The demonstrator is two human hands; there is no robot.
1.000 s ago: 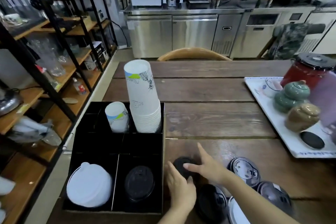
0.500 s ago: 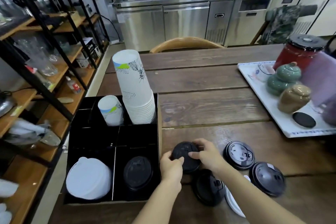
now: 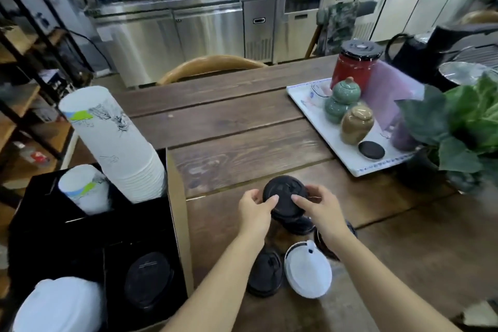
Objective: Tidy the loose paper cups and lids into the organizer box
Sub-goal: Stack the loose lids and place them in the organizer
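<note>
Both hands grip one black lid [image 3: 285,193] just above the wooden table, my left hand [image 3: 256,213] on its left rim and my right hand [image 3: 320,209] on its right rim. Under it lies another black lid [image 3: 299,225]. A black lid [image 3: 265,273] and a white lid [image 3: 308,269] rest nearer me, and one more black lid [image 3: 350,232] shows behind my right wrist. The black organizer box [image 3: 176,197] at left holds a tall cup stack [image 3: 113,143], a short cup [image 3: 83,188], black lids [image 3: 148,277] and white lids [image 3: 59,304].
A white tray [image 3: 331,140] at right carries a red jar [image 3: 355,67], green and brown pots and a small black coaster [image 3: 371,150]. A leafy plant [image 3: 466,127] stands beside it. Dark shelving runs along the left, a chair back [image 3: 210,65] sits at the table's far edge.
Both hands closed on the black lid and lifted it off the table. My view swung right, so the box now sits further left and the plant has come into view.
</note>
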